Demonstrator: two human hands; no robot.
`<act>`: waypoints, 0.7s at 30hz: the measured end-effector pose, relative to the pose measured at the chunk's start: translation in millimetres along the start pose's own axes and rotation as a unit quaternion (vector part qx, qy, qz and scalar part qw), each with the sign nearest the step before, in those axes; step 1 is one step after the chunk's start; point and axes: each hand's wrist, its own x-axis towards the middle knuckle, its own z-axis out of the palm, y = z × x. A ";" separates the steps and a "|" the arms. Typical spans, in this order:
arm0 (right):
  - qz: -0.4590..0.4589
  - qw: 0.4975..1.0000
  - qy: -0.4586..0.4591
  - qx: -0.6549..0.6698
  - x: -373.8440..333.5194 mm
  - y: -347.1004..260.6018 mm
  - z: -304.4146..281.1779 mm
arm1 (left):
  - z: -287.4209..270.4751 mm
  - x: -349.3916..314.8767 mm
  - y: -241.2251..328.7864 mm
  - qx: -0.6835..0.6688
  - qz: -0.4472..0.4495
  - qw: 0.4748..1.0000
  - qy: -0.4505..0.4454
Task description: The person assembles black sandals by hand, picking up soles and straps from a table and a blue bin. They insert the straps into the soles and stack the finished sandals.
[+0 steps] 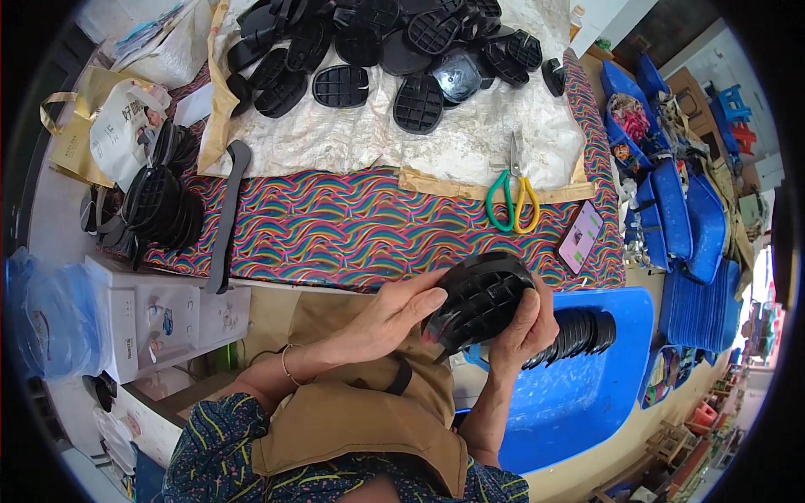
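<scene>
Both my hands hold up one black moulded rubber piece, rounded in outline, with a grid of ribs on the face toward me. My left hand grips its left edge, thumb and fingers pressed against it. Around its right edge my right hand is closed, thumb on the ribbed face. A small blue part shows just below the piece by my right hand; I cannot tell what it belongs to. Similar black pieces lie heaped on a white sheet at the table's far side.
Scissors with green and yellow handles lie beside a phone. A blue tub at my right holds a row of black pieces. More black pieces are stacked at left, near a long black strip.
</scene>
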 end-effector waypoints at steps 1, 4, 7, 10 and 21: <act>0.003 1.000 -0.005 -0.012 -1.4 -0.2 -0.2 | 0.9 -1.8 3.5 0.024 -0.002 1.000 0.007; -0.002 1.000 -0.001 0.009 -5.3 -5.9 4.7 | 5.4 -1.7 -24.8 0.217 0.108 0.966 0.087; -0.078 0.997 0.019 -0.013 -3.9 -10.4 9.9 | 4.8 -3.9 -35.1 0.303 0.147 0.934 0.120; -0.011 1.000 -0.005 0.017 -5.7 -1.8 7.0 | 1.7 -0.3 -23.5 0.224 0.151 0.956 0.112; -0.006 0.999 -0.039 0.024 -11.5 -5.6 6.3 | 4.3 11.2 -20.3 0.263 0.170 0.943 0.111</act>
